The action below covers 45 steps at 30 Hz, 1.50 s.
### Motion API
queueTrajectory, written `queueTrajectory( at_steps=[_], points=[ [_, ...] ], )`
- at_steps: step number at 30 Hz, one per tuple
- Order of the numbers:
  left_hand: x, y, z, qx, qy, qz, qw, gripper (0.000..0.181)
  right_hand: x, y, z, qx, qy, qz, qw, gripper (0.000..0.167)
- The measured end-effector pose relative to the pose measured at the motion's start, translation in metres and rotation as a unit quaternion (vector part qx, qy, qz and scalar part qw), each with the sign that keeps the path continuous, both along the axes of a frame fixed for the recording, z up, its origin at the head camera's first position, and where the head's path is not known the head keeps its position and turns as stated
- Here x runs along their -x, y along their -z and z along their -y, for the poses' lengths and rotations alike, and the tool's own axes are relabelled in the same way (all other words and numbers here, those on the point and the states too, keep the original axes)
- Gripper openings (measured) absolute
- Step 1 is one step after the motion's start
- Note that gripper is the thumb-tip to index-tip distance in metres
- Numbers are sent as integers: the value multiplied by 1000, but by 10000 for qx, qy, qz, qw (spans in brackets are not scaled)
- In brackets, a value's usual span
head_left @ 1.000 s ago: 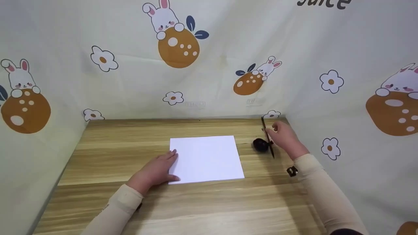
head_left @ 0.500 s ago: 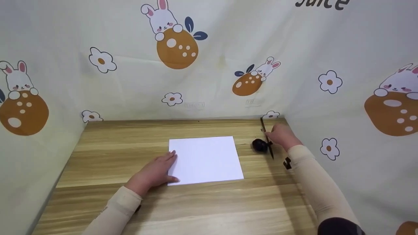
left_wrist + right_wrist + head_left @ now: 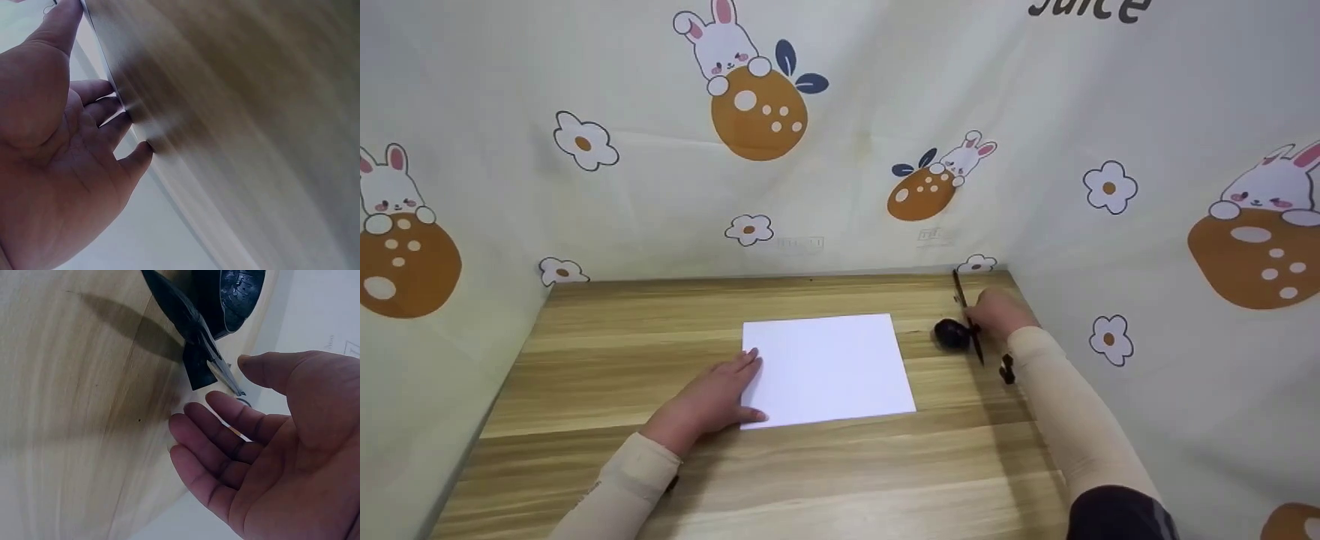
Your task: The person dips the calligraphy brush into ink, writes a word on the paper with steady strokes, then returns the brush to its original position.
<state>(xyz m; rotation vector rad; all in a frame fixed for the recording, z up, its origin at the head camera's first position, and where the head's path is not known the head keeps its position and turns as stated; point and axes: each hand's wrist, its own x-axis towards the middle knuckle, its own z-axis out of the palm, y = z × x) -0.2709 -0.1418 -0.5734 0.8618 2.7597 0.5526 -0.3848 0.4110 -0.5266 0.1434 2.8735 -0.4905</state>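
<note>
My left hand point(image 3: 712, 397) lies across the left edge of a blank white sheet of paper point(image 3: 832, 371), fingers and thumb spread over it. In the left wrist view the fingertips of this hand point(image 3: 73, 146) touch the surface. At the far right, my right hand point(image 3: 1001, 311) is beside a slim black stick-like thing point(image 3: 962, 289) with a pointed end. A rounded black object point(image 3: 952, 334) sits against its left side. In the right wrist view the slim thing's end lies between thumb and forefinger of the hand point(image 3: 270, 450); the thumb appears apart from it.
The wood-grain table point(image 3: 810, 480) meets a printed cloth backdrop point(image 3: 660, 187) at the back and both sides. The slim black thing reaches nearly to the back edge. In the right wrist view a dark cup-like piece point(image 3: 230, 298) stands beyond it.
My right hand has come slightly down and left, closer along the slim black thing. The left hand and the paper stay together; the whole view has shifted slightly.
</note>
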Motion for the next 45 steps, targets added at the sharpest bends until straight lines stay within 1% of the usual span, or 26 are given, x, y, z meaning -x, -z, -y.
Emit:
queueTrajectory(
  at_steps=[4,10,17,22,26,31,34,37,40,43,45],
  points=[
    [0,0,0,0,-3,-2,10000,101,2,1,1,129,3,21,9999,34],
    [0,0,0,24,-31,41,10000,101,6,7,2,151,-4,56,9999,35],
    [-1,0,-1,37,-82,79,9999,101,10,16,0,95,-99,-94,9999,33],
    [-1,-1,-1,63,-92,68,9999,101,11,18,-2,107,-95,-256,9996,34],
    [-1,-1,-1,47,-91,60,9999,101,7,16,-5,304,-3,-319,9990,37],
    [-1,0,-1,31,-69,29,10000,101,0,9,-7,409,93,-412,9983,44],
    [0,0,0,4,-70,26,10000,101,-2,3,-9,623,241,-437,9968,40],
    [0,0,0,-24,-87,35,10000,101,-4,-1,-9,1070,507,-361,9923,33],
    [0,1,0,11,-102,58,9999,102,-9,-6,-8,1597,790,-430,9831,32],
    [0,0,0,33,-99,80,9999,102,-15,-10,-7,2100,879,-666,9715,37],
    [0,0,-1,35,-76,77,9999,101,-19,-12,-5,2387,877,-825,9636,36]
  ],
)
